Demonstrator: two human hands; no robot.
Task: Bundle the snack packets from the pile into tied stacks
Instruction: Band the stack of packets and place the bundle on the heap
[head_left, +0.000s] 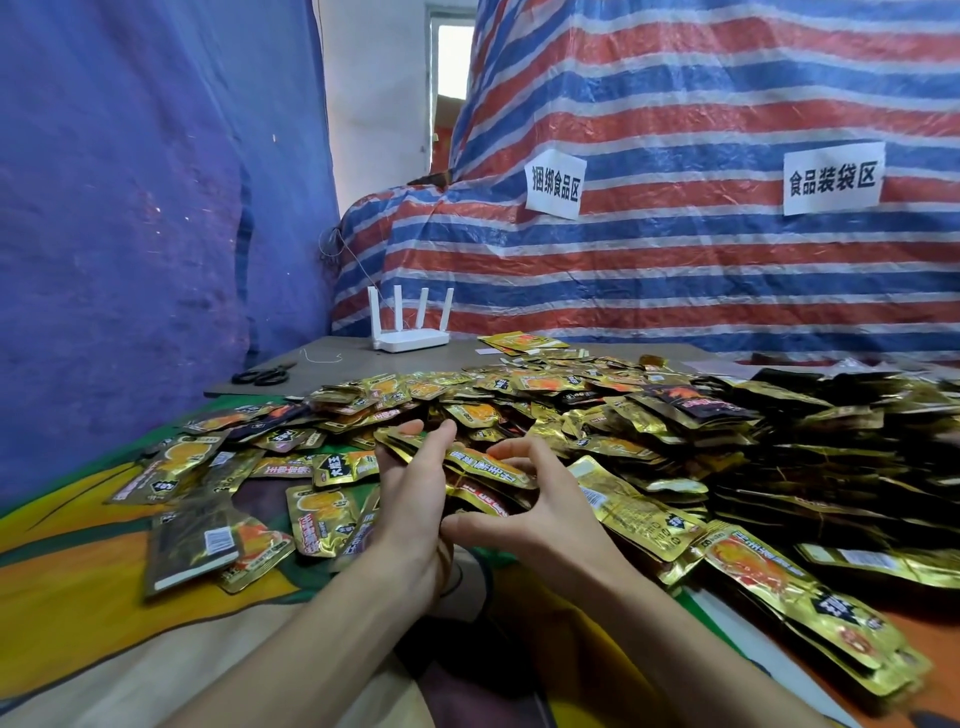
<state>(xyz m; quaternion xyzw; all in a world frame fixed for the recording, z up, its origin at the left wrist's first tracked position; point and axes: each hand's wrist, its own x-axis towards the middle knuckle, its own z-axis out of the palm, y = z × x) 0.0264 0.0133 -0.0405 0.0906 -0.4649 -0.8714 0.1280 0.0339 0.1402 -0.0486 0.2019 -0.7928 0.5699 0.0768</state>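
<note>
A big pile of gold and black snack packets (545, 405) covers the surface in front of me. Between my hands sits a small stack of gold packets (483, 478). My left hand (410, 499) grips the stack's left side, fingers curled over its top edge. My right hand (535, 504) holds the right side, thumb under the near edge and fingers curled over the top. Loose packets (218, 499) lie scattered to the left. Neat stacks of packets (810, 452) stand at the right.
Black scissors (262, 375) and a bit of white string (319, 357) lie on the grey board at the back left. A white router (410, 338) stands behind the pile. A striped tarp (675, 270) with two paper signs rises at the back, a blue cloth wall on the left.
</note>
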